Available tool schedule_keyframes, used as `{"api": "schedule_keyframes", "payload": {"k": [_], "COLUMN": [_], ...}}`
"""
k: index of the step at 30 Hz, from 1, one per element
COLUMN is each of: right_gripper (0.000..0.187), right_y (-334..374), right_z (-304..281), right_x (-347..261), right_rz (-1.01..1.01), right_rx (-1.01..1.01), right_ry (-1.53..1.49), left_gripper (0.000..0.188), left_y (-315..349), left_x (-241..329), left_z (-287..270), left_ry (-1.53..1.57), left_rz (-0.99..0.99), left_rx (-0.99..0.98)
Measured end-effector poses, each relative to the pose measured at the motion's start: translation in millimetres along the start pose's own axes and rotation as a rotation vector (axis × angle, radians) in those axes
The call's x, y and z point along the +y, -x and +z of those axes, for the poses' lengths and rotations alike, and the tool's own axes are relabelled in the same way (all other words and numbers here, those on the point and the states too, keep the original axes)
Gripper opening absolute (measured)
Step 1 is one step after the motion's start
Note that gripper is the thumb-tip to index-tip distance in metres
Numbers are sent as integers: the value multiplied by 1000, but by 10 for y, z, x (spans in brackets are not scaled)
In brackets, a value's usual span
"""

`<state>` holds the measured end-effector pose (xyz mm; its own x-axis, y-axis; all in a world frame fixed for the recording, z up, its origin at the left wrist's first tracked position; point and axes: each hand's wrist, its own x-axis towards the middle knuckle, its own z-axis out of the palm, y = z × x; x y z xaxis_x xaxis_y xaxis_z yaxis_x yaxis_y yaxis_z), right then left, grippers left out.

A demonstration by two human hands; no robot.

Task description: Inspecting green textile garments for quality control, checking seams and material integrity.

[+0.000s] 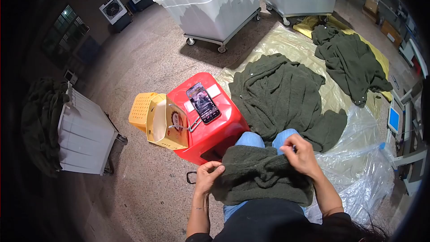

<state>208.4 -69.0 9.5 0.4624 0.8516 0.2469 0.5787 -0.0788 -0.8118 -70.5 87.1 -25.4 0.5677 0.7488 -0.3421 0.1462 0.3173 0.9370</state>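
A dark green fleece garment (264,177) lies bunched across my lap, over my jeans. My left hand (209,175) pinches its left edge between thumb and fingers. Just above the garment's right side is my right hand (301,153), its fingers curled together in a pinch. Whatever sits in that pinch, if anything, is too small to make out. Beyond my knees a larger heap of the same green fleece clothing (280,94) is spread out on clear plastic sheeting (358,170).
To the left, a red plastic stool (233,127) carries a phone (204,103) and a yellow carton (168,125). More green garments (351,58) lie at the far right. Wheeled grey bins (219,9) stand ahead. A white bin (87,130) piled with clothing is at left.
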Motion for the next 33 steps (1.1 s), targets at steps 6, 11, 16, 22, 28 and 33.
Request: {"api": "schedule_keyframes", "payload": {"k": [6,11,16,22,28,33], "right_gripper": [23,13,13,11,12,16], "right_y": [-46,-65,-44,22,96,118], "right_z": [166,48,20,233,349,80], "right_x": [-584,-563,-501,-487,-405,-298], "right_rz": [-262,-292,-201,-362,-403,-243], "right_rx": [-416,-503,-630,-320,-219,-266], "right_ry": [-208,-294,-276,-178,-39,103], "left_gripper": [10,8,10,11,16,11], "left_y": [171,77,97,32,72,-73], "left_x": [658,592,568,268,146,127], "left_z": [702,667,721,787,1085,851], "left_ry": [-50,9,-126,-7,151,214], "left_rz": [245,99,188,278,361,196], "left_rx": [-298,-452,-477,-293,84,201]}}
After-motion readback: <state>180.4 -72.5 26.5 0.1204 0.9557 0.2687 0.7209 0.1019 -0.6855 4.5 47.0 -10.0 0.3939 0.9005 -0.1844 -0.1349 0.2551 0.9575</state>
